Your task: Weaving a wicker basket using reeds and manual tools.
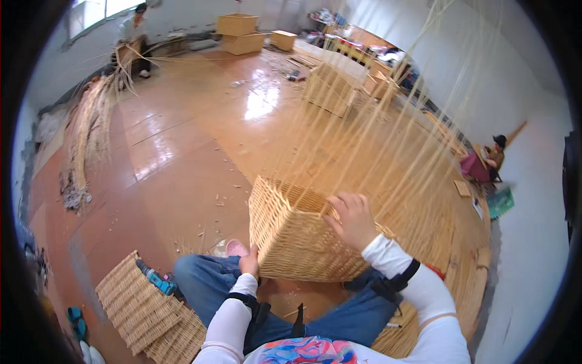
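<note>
A square woven basket (pixel 276 233), pale tan, is held tilted between my knees, with long loose strands (pixel 388 139) rising from it and fanning out to the upper right. My left hand (pixel 248 261) grips its left side near the lower corner. My right hand (pixel 351 218) is closed over the top rim at the right, fingers curled at the base of the strands. Left of my legs, several flat woven panels (pixel 124 291) lie stacked on the floor, with a teal-and-black cordless drill (pixel 159 279) on them.
A person (pixel 130 36) works among long strands (pixel 91 133) at upper left; another (pixel 485 161) sits by the right wall (pixel 527 242). Wooden boxes (pixel 239 42) and a woven piece (pixel 327 88) stand toward the back on the floor (pixel 182 151). Loose cane (pixel 461 279) lies right of me.
</note>
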`<action>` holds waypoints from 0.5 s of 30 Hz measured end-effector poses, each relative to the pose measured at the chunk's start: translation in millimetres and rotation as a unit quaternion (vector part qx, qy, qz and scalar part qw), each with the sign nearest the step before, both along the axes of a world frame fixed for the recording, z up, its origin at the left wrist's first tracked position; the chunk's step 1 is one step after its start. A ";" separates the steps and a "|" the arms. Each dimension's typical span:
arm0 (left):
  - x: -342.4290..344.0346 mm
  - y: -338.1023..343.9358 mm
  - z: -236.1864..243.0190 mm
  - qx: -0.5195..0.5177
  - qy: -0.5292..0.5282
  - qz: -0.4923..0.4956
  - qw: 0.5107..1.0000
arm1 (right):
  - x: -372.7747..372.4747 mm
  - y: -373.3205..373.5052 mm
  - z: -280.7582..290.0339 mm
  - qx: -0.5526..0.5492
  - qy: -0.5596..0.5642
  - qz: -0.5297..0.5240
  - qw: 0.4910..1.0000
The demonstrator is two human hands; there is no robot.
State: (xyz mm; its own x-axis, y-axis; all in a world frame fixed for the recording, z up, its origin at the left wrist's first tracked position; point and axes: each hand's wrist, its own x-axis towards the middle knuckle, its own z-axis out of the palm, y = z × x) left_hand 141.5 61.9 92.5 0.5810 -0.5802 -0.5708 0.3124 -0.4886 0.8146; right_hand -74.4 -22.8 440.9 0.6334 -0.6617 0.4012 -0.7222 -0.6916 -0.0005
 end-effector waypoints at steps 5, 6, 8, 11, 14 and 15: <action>3.5 7.9 11.0 0.053 -0.069 -0.096 0.992 | 4.3 15.1 -55.2 0.025 0.001 0.026 0.999; 2.3 7.2 15.9 0.034 -0.059 -0.105 0.992 | 6.7 15.5 -62.3 0.045 -0.014 0.032 0.998; 2.1 4.1 26.6 0.010 -0.057 -0.096 0.994 | 7.9 13.3 -67.8 0.087 -0.022 -0.001 0.996; 10.3 -4.8 43.8 -0.062 -0.189 -0.028 0.980 | 9.5 7.0 -61.0 0.117 -0.033 -0.021 0.992; 28.1 5.2 52.6 -0.012 -0.123 -0.131 0.984 | 18.1 7.9 -47.3 0.118 -0.038 -0.020 0.992; 33.1 12.1 52.0 -0.012 -0.089 -0.156 0.984 | 22.9 10.4 -43.7 0.127 -0.044 -0.015 0.991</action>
State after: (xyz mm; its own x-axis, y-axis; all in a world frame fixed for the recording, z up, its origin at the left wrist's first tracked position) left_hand 174.6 74.0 144.5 0.4622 -0.7587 -0.4591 0.0009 -0.5173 0.8558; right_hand -51.6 -12.3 397.1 0.5822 -0.7661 0.2724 -0.7318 -0.6397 -0.2352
